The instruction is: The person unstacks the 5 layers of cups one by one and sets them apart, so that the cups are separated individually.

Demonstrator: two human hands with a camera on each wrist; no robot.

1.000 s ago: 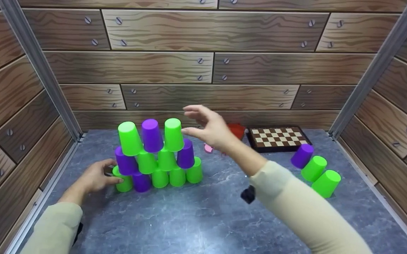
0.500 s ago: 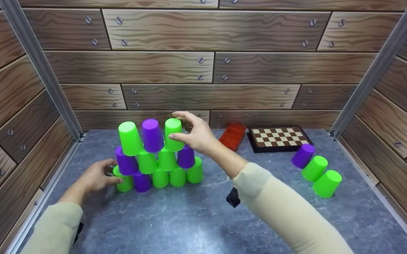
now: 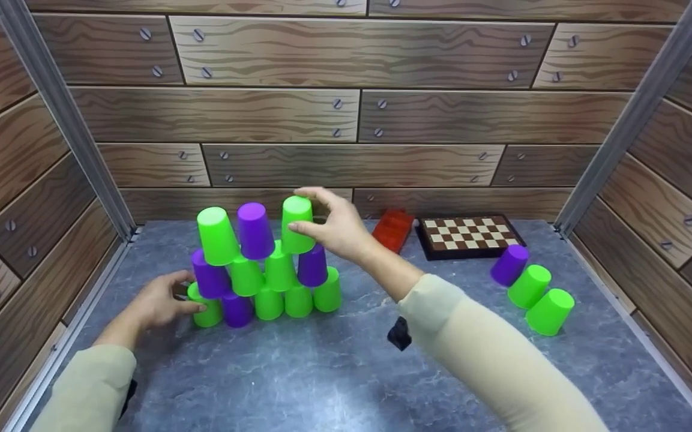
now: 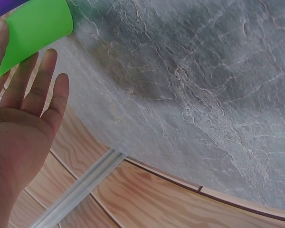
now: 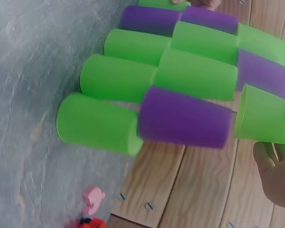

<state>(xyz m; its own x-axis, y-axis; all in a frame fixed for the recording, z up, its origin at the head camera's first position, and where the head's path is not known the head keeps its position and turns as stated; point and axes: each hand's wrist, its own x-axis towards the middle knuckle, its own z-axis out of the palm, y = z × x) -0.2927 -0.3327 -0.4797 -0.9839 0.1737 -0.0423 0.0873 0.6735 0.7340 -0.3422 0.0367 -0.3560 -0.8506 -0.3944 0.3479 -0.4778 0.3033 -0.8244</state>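
Upside-down cups stand in a three-row stack, green and purple mixed. My right hand pinches the green cup at the right end of the top row. In the right wrist view, a narrow gap parts that cup from the purple cup under it. Also in the top row are another purple cup and a green one. At the stack's lower left, my left hand holds the bottom green cup between thumb and fingers; in the left wrist view its other fingers extend past the cup.
Three loose cups stand at the right: a purple one and two green ones, the nearest in front. A chessboard and a red box lie by the back wall. A small pink piece sits beside the stack.
My right hand has come in from the right and taken hold of the top-right green cup, which has risen slightly. My left hand has stayed at the bottom-left cup.
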